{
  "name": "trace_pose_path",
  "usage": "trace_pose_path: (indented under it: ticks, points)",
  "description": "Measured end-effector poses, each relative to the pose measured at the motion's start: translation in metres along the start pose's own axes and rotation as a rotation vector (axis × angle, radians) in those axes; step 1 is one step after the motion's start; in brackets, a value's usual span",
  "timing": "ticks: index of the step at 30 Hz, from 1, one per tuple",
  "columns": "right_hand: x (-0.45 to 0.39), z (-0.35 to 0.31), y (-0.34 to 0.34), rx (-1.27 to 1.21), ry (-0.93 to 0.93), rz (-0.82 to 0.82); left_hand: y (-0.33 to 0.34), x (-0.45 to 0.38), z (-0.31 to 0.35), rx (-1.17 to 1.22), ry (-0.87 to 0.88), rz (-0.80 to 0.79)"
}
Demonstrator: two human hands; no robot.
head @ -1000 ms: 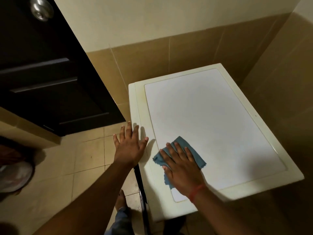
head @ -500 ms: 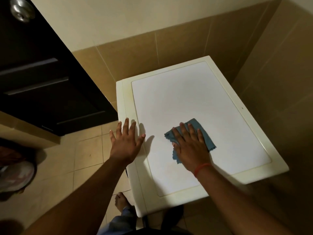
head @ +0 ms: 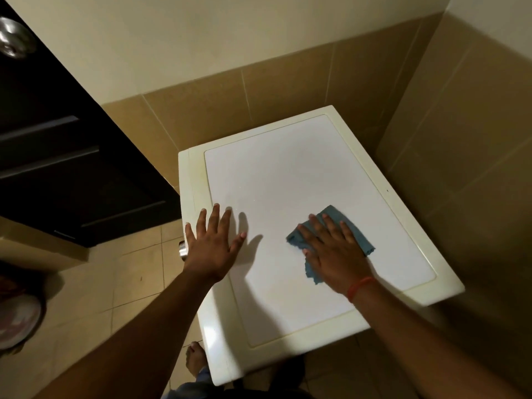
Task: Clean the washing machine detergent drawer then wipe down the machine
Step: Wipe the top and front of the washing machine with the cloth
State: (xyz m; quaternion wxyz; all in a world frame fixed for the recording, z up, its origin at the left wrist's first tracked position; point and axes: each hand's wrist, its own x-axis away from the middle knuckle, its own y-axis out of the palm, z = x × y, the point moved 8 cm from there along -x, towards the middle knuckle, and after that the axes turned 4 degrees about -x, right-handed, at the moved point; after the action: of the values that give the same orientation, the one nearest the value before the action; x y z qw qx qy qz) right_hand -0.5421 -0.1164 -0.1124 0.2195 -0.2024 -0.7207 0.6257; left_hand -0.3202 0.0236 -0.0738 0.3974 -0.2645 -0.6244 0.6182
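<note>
The cream-white washing machine point(head: 290, 180) stands in a tiled corner, seen from above. A blue cloth point(head: 354, 234) lies flat on its white top panel, right of centre. My right hand point(head: 334, 251) presses down on the cloth with straight, spread fingers. My left hand point(head: 214, 243) rests flat on the machine's left edge, fingers spread, holding nothing. A round metal knob point(head: 182, 249) pokes out at the machine's left side just under that hand. The detergent drawer is hidden from this angle.
A dark door point(head: 57, 156) with a metal knob point(head: 14, 38) stands open at the left. Tan tiled walls point(head: 460, 139) close in behind and to the right. A round basin point(head: 17, 323) sits on the tiled floor at far left. My foot point(head: 195, 358) is beside the machine.
My right hand has slid the blue cloth away from the near left part of the top toward the middle right. My left hand has shifted slightly onto the top's left edge.
</note>
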Motion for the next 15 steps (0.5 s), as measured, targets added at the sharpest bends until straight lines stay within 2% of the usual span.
trace_pose_path:
  ticks: [3,4,6,8,10,12,13,15]
  points:
    - [0.000,0.035,-0.007,-0.006,0.246,0.060,0.002,-0.003,0.012,-0.005,0.025,-0.014]
    - [0.004,0.029,-0.003,-0.011,0.244,0.045,0.003,-0.003,0.015,-0.005,0.033,-0.016]
    - [0.013,0.015,0.002,0.003,0.108,0.009,0.006,-0.003,0.021,0.001,0.045,-0.019]
    - [0.013,0.036,-0.005,0.013,0.073,0.011,0.005,-0.008,0.027,0.003,0.057,-0.023]
    - [0.006,0.072,-0.015,0.018,0.245,0.061,0.004,-0.013,0.031,-0.009,0.069,-0.027]
    - [0.008,0.079,-0.015,0.028,0.370,0.085,0.007,-0.013,0.035,-0.019,0.071,-0.046]
    - [0.010,0.070,-0.010,0.017,0.351,0.069,0.009,-0.013,0.036,-0.023,0.072,-0.052]
    - [0.017,0.057,-0.003,0.041,0.179,0.027,0.012,-0.012,0.038,-0.027,0.080,-0.054]
